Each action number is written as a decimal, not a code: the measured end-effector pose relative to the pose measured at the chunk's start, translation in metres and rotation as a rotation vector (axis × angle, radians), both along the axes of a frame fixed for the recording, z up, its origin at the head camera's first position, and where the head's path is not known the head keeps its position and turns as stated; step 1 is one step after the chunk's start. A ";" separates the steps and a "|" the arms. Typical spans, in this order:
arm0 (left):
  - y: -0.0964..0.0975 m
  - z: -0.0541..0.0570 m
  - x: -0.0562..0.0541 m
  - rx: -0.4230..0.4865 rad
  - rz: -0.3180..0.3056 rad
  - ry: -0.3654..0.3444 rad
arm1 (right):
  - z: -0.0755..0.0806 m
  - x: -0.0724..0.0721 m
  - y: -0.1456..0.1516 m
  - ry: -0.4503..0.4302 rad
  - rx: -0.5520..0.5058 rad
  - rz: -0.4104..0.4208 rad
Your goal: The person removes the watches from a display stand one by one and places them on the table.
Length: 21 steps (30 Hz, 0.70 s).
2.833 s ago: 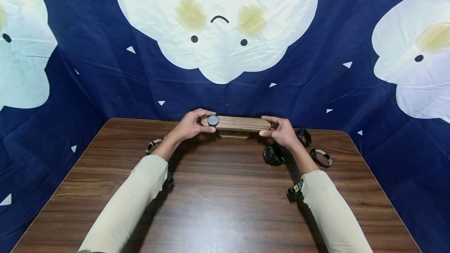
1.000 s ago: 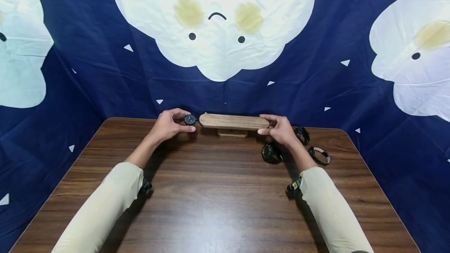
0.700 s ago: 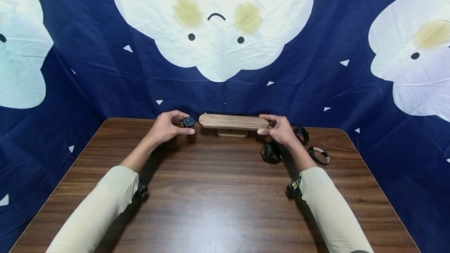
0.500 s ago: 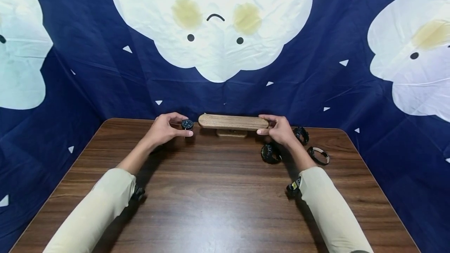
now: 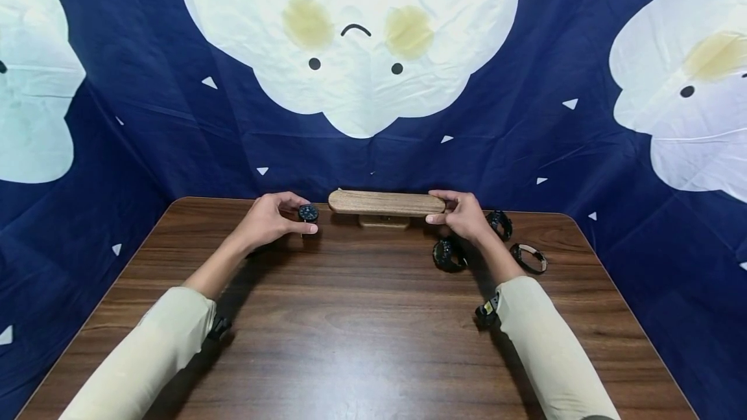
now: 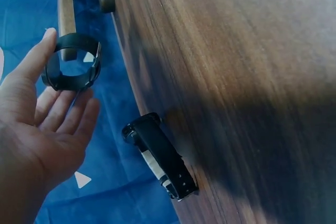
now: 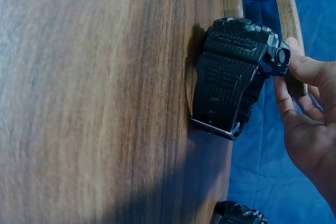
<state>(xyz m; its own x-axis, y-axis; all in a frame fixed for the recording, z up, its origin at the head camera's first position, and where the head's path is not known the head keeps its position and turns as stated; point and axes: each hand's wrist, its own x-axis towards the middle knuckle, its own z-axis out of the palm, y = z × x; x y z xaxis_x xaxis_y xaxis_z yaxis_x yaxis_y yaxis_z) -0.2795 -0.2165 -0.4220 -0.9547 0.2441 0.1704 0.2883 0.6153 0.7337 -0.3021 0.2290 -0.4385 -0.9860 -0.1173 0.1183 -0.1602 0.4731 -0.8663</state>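
Between the thumb and fingers of my left hand (image 5: 264, 221) is a wristwatch (image 5: 308, 213) with a dark dial. Its band (image 6: 76, 83) forms a closed loop in the left wrist view, just off the left end of a wooden watch stand (image 5: 385, 203). This stand has a long rounded bar on a small base (image 5: 384, 221) at the table's back edge. My right hand (image 5: 465, 219) grips the bar's right end, with the thumb in front. No watch is on the bar.
A chunky black watch (image 5: 449, 255) lies near my right hand, with another black watch (image 5: 500, 225) behind it. A thin-strapped watch (image 5: 528, 258) is further right. On the left, a black-strapped watch (image 6: 164, 157) lies near the edge of the wooden table (image 5: 350, 316).
My left hand has slid the watch off the bar's left end, then brought it left and a little nearer to me. My right hand keeps its grip on the bar.
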 end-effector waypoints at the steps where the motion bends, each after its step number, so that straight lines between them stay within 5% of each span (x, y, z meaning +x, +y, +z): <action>1: 0.000 0.000 0.001 -0.007 -0.002 -0.002 | 0.000 0.000 0.000 0.001 0.003 0.001; 21: -0.004 -0.001 0.020 -0.065 -0.081 -0.050 | 0.001 0.000 0.000 0.009 0.005 0.009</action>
<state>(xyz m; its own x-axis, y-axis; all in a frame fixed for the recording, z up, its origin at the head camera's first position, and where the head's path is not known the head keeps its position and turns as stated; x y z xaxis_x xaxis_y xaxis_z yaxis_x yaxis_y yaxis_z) -0.2595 -0.2200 -0.4233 -0.9383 0.3295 0.1046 0.3031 0.6385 0.7075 -0.3022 0.2289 -0.4379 -0.9838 -0.1268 0.1264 -0.1722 0.4757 -0.8626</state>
